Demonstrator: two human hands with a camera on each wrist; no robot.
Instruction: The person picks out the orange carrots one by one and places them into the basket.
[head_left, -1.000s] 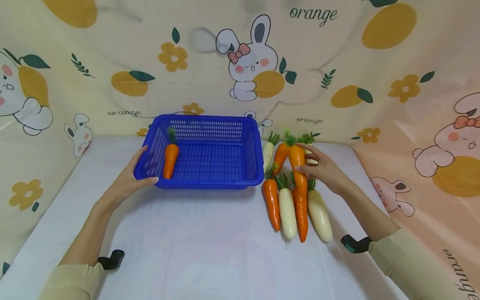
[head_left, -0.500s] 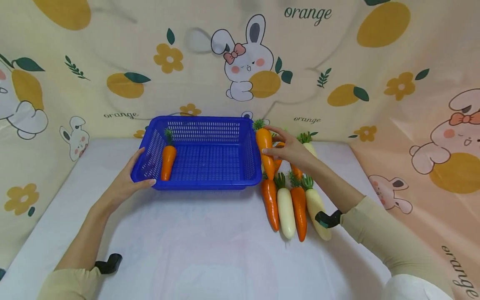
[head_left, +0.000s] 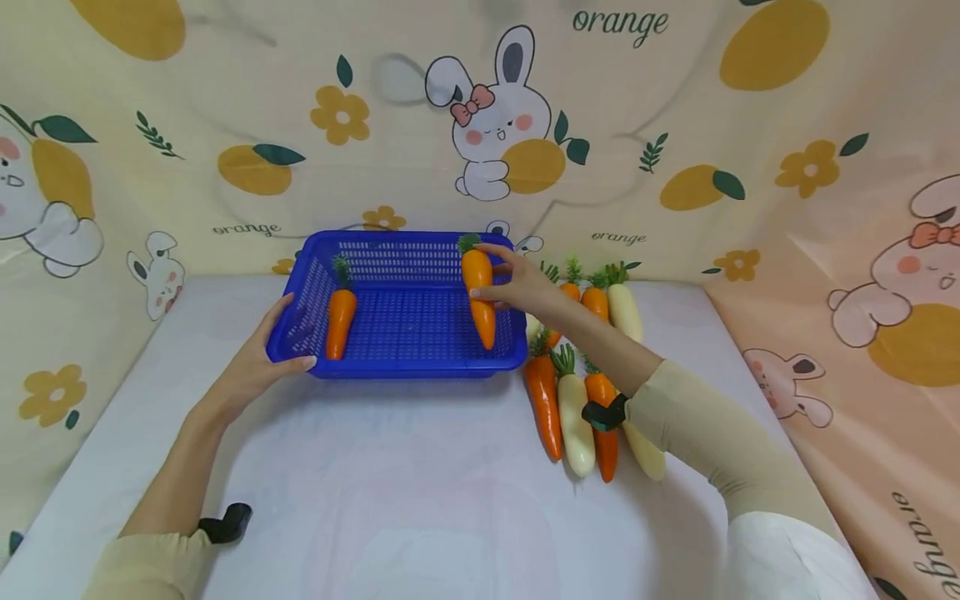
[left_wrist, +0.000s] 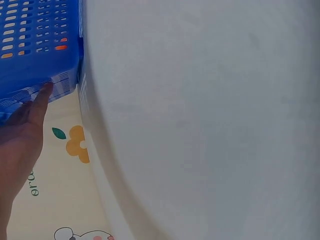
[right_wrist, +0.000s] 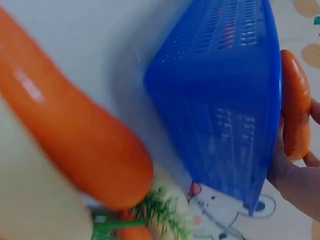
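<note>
A blue plastic basket [head_left: 420, 365] stands on the table, with one carrot [head_left: 341, 321] lying at its left end. My left hand [head_left: 251, 367] holds the basket's left front corner, thumb at the front rim and fingers along the side wall. In the left wrist view, part of that hand [left_wrist: 25, 135] touches the basket wall. Over the basket's right end, my right hand [head_left: 517, 283] pinches another carrot [head_left: 477, 287] between thumb and fingers, leafy top pointing away. The right wrist view shows this carrot [right_wrist: 296, 105] above the basket rim [right_wrist: 275, 100].
Right of the basket lie several carrots [head_left: 543, 404] and white radishes [head_left: 576, 425] in two rows, partly hidden by my right arm. A patterned cloth [head_left: 405, 125] hangs behind the white table [head_left: 390, 483].
My right hand has lifted a carrot from the back row and carried it left, over the basket's right rim. The left hand stays at the basket corner.
</note>
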